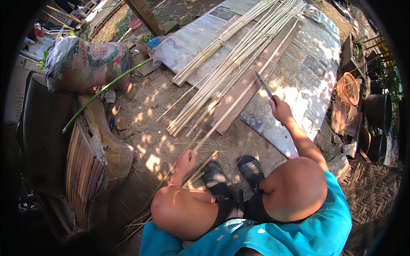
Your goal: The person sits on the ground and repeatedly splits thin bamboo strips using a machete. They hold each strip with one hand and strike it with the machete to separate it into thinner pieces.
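My left hand (pixel 186 162) is closed around the near end of a long, thin bamboo strip (pixel 214 129), in front of my left knee. The strip slants away to the far right, over a brown wooden plank (pixel 228 121). In my right hand (pixel 281 112) is a knife (pixel 265 87), gripped by its dark handle, its blade pointing up and left toward the strip. Just left of the plank lies a loose bunch of pale bamboo strips (pixel 213 93). Farther left rests a tied bundle of strips (pixel 200 62).
Under the strips spreads a printed sheet (pixel 299 77). On the left stand a stuffed plastic sack (pixel 87 64), a green pole (pixel 100 91) and a curved wooden piece (pixel 104 141). An orange basket (pixel 348 88) and dark pots (pixel 378 112) sit right; a woven mat (pixel 371 187) lies lower right.
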A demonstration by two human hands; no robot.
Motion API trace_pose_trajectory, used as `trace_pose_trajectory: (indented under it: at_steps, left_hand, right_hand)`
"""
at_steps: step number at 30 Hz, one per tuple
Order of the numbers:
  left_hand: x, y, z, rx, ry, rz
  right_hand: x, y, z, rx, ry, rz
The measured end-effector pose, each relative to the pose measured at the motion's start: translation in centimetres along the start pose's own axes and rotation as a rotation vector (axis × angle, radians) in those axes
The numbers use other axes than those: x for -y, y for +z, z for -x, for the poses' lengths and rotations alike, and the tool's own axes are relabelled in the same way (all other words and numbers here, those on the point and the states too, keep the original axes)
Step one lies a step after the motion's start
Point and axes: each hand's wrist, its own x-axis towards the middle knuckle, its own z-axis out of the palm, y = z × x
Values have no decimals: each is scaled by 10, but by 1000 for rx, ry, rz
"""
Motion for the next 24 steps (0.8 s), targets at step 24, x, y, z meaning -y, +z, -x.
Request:
trace_pose_trajectory:
  at_steps: [24]
  left_hand:
    - [44, 30, 6, 341, -272, 128]
  right_hand:
    - [-17, -11, -38, -136, -8, 99]
